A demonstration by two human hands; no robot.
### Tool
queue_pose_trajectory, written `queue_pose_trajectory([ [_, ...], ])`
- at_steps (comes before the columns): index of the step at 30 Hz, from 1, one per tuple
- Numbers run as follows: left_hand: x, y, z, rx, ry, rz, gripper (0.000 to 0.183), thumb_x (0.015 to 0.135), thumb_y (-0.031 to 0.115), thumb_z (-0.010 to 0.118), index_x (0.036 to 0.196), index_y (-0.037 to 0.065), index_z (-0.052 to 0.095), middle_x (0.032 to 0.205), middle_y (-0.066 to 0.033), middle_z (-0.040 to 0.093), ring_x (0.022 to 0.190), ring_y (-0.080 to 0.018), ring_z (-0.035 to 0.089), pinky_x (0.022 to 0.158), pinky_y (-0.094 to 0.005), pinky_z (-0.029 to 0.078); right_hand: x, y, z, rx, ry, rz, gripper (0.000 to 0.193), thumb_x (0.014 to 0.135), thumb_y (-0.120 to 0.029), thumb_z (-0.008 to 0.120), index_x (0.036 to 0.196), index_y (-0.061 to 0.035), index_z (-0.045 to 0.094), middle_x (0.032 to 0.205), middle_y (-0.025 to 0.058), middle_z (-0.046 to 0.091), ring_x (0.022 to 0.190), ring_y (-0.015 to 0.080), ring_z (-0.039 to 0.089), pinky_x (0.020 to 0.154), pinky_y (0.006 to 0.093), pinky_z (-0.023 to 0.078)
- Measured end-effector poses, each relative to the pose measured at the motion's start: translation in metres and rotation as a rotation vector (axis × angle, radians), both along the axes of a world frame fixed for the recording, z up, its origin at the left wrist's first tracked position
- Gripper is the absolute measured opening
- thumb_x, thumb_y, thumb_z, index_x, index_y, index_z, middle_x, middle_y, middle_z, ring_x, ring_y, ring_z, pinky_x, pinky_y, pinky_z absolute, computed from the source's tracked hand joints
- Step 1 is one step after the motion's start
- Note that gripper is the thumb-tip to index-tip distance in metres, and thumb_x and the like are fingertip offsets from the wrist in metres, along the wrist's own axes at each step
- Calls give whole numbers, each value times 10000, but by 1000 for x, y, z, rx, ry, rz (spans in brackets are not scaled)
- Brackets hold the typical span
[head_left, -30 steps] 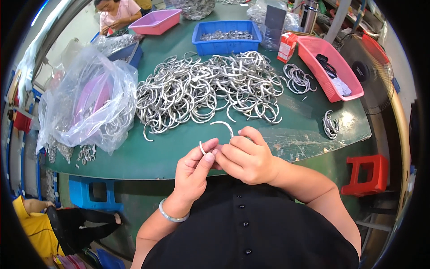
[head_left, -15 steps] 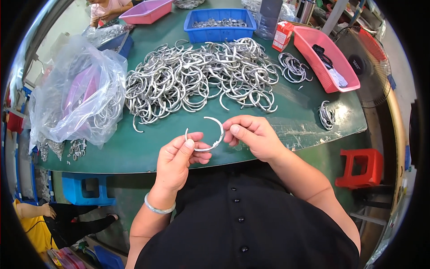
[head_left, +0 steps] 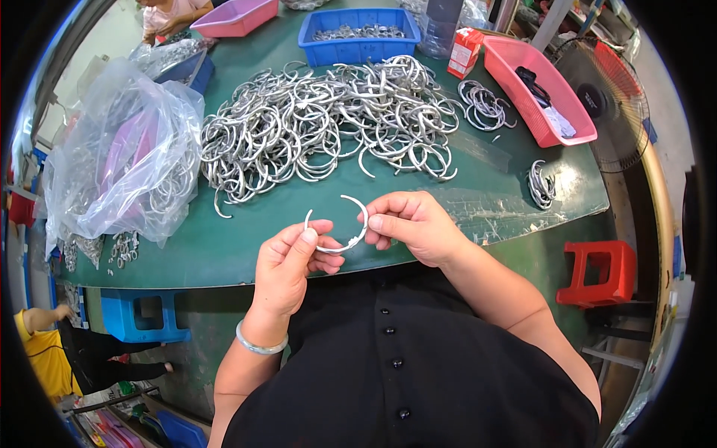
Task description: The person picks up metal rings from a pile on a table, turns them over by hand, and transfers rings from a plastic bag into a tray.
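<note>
A silvery open bangle (head_left: 349, 246) is held up in front of me above the table's near edge, its gap facing away and to the left. My left hand (head_left: 286, 261) is closed on its left side, thumb on top and fingers underneath. The thumb and fingertips of my right hand (head_left: 420, 228) pinch its right side. A small rough lump shows on the bangle's lower right curve. Beyond my hands lies a large heap of similar open bangles (head_left: 314, 123) on the green table (head_left: 246, 246).
A clear plastic bag (head_left: 119, 172) holding metal pieces stands at left. Small bangle piles (head_left: 484, 106) (head_left: 541, 185) lie at right, near a pink basket (head_left: 579, 140). At the back is a blue bin (head_left: 358, 56). Stools, red (head_left: 597, 287) and blue (head_left: 138, 328), stand below the table.
My right hand has come slightly left and closed on the bangle's right side. My left hand still holds the left side. The whole view has shifted a little.
</note>
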State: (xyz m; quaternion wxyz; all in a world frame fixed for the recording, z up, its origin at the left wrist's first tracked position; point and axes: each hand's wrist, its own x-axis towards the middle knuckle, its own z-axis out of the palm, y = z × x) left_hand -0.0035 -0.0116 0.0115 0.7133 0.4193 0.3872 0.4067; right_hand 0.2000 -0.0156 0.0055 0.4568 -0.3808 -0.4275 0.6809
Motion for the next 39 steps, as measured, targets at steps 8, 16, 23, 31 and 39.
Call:
queue_pose_trajectory([
  [8,3,-1,-3,203,85,27,252,885,164,439,1004,-38,532,775,-117,607,644,-166,596,582,-262,490,1,1,0,-3,1,0,138,807,-86,565,912,-4,601,727,46,604,633,78,555,576,209,454],
  [16,7,5,-11,217,79,-18,247,883,147,442,1023,-41,521,793,-114,598,664,-166,585,611,-272,487,44,26,5,95,-41,-221,79,790,-91,567,825,-21,581,682,41,589,571,90,539,527,217,442],
  [23,2,7,-26,182,109,-18,224,874,125,457,1015,-32,531,793,-97,593,664,-153,572,615,-259,477,182,79,18,47,-343,-917,116,767,-96,552,806,14,554,652,60,572,504,104,518,456,212,425],
  [31,1,7,-36,134,117,3,209,871,123,464,1002,-22,540,779,-82,590,653,-141,567,606,-250,473,189,83,8,391,-1292,-850,363,738,-171,597,1024,44,537,676,109,594,630,157,574,589,275,450],
  [39,2,7,-36,154,109,5,194,862,104,473,1000,-15,540,778,-75,588,642,-121,559,597,-230,468,123,94,9,726,-1290,-354,232,746,-150,586,937,-18,589,821,112,594,743,232,579,665,314,455],
])
